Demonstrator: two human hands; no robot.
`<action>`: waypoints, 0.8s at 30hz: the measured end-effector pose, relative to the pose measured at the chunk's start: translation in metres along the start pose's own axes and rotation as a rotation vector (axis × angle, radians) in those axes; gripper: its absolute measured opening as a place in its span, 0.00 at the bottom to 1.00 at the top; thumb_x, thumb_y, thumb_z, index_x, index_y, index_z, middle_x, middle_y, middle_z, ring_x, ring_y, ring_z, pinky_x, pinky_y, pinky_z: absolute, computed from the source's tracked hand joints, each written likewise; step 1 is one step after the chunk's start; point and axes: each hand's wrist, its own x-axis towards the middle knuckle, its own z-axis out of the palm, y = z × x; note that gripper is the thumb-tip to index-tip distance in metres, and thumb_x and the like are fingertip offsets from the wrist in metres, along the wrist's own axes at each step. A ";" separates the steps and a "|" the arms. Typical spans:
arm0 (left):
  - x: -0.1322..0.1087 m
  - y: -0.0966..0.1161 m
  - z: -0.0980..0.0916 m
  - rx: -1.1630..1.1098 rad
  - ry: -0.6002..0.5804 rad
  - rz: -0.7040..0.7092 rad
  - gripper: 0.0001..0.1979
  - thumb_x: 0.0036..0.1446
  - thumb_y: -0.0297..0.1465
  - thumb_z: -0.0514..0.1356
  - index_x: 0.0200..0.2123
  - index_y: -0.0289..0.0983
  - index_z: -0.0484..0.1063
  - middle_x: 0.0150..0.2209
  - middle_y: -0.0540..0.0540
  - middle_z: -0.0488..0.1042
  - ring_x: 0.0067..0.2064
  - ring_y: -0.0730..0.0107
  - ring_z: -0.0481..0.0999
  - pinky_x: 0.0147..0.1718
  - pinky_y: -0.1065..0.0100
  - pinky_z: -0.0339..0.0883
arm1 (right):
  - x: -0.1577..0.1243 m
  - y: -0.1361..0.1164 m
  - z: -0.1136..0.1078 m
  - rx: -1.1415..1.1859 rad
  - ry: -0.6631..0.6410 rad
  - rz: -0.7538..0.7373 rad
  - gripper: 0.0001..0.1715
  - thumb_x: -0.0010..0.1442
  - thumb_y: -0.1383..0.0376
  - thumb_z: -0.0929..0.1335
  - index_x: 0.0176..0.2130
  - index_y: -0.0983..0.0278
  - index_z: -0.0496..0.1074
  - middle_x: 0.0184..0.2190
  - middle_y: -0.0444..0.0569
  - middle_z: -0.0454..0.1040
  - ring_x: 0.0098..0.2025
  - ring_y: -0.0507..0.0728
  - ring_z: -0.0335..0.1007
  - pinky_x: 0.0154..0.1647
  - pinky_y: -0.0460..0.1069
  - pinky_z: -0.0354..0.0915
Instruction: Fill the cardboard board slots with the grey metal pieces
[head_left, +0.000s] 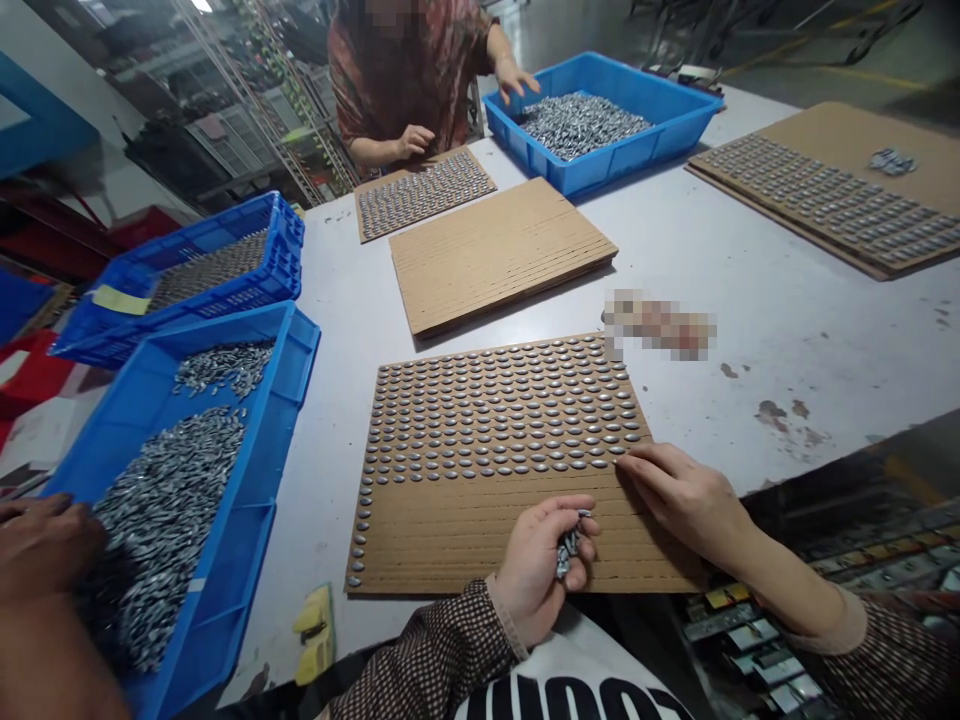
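Observation:
My left hand (536, 565) is curled palm-up over the near part of a cardboard sheet, wrapped round several small grey metal pieces (568, 548). My right hand (686, 490) reaches in from the right; its thumb and forefinger pinch a small oval metal piece (618, 461) at the right end of the nearest row. The cardboard sheet (480, 530) lies flat before me. Rows of shiny oval pieces (495, 410) cover its far part, and one column runs down its left edge. Slits cross the bare near part.
A blue bin (289, 400) of metal pieces stands left, with another person's hand (49, 540) in it. Beyond lie stacked cardboard (502, 250), another blue bin (600, 165) and a filled sheet (427, 190) by a seated co-worker. Another partly filled sheet (832, 200) is at right.

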 end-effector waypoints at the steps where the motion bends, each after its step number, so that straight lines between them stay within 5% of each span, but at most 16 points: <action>1: 0.000 0.000 0.000 0.004 0.001 0.006 0.14 0.53 0.27 0.58 0.44 0.30 0.68 0.31 0.45 0.70 0.23 0.80 0.66 0.13 0.79 0.47 | 0.001 -0.007 -0.002 0.075 0.009 0.028 0.13 0.65 0.69 0.62 0.46 0.63 0.72 0.43 0.54 0.73 0.45 0.59 0.71 0.43 0.52 0.68; 7: 0.003 -0.005 0.001 0.044 -0.016 0.095 0.10 0.54 0.30 0.59 0.40 0.34 0.65 0.27 0.49 0.70 0.21 0.81 0.64 0.13 0.79 0.46 | 0.006 -0.048 -0.011 0.748 -0.199 0.235 0.11 0.66 0.63 0.63 0.45 0.61 0.73 0.38 0.50 0.75 0.40 0.55 0.72 0.40 0.48 0.69; 12: 0.004 -0.006 -0.001 0.024 -0.060 0.076 0.12 0.54 0.33 0.62 0.38 0.37 0.63 0.26 0.52 0.68 0.21 0.82 0.63 0.13 0.80 0.43 | 0.004 -0.050 -0.001 1.037 -0.246 0.417 0.13 0.64 0.59 0.65 0.44 0.62 0.74 0.38 0.49 0.76 0.39 0.55 0.73 0.39 0.48 0.70; 20: 0.005 -0.007 -0.001 0.055 -0.073 0.068 0.17 0.51 0.37 0.66 0.36 0.37 0.63 0.26 0.53 0.65 0.22 0.84 0.60 0.14 0.80 0.41 | -0.002 -0.062 0.001 0.852 0.015 0.349 0.09 0.64 0.65 0.64 0.37 0.61 0.74 0.33 0.48 0.73 0.36 0.54 0.71 0.36 0.47 0.69; 24: 0.006 -0.008 0.004 0.118 -0.084 0.059 0.15 0.53 0.38 0.64 0.38 0.35 0.66 0.27 0.51 0.66 0.21 0.83 0.61 0.13 0.79 0.42 | -0.006 -0.061 0.002 0.611 0.110 0.199 0.14 0.64 0.69 0.64 0.46 0.58 0.75 0.40 0.51 0.72 0.43 0.56 0.71 0.41 0.49 0.70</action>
